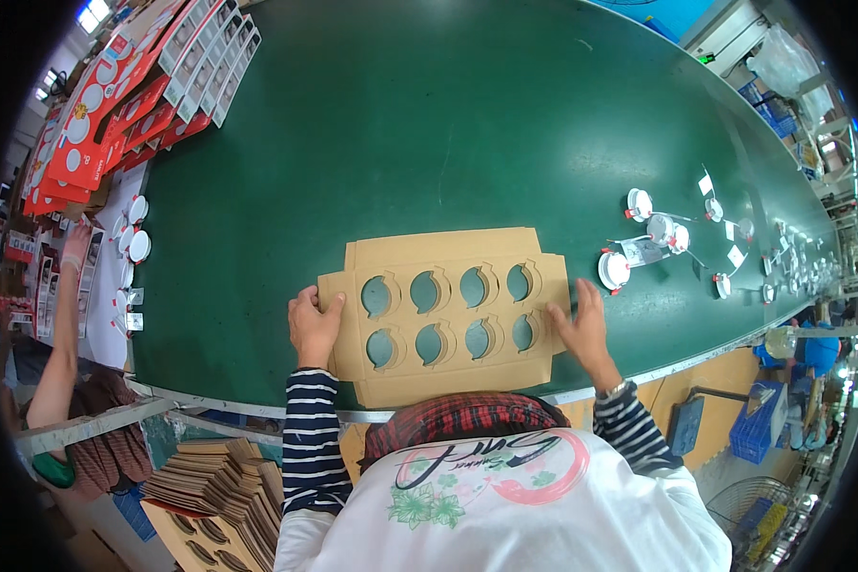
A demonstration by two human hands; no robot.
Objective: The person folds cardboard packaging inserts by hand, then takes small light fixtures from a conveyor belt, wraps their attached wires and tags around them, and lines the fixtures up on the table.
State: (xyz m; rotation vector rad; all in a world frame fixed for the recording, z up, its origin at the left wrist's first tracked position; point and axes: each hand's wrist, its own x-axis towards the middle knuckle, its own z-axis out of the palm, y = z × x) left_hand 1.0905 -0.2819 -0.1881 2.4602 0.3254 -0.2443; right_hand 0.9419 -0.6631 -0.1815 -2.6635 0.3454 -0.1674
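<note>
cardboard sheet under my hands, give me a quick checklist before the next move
1. Left hand at the left edge of the cardboard sheet: ok.
2. Right hand at its right edge, thumb over the cardboard: ok.
3. All eight holes free of fixtures: ok, green table shows through.
4. White round fixtures off the sheet: ok, they lie to its right.
5. Sheet's underside undamaged: cannot tell, hidden.

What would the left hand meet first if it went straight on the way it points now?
The way looks free: the left hand would likely pass over the green tabletop, just left of the cardboard sheet, though its height above the surface is unclear.
</note>
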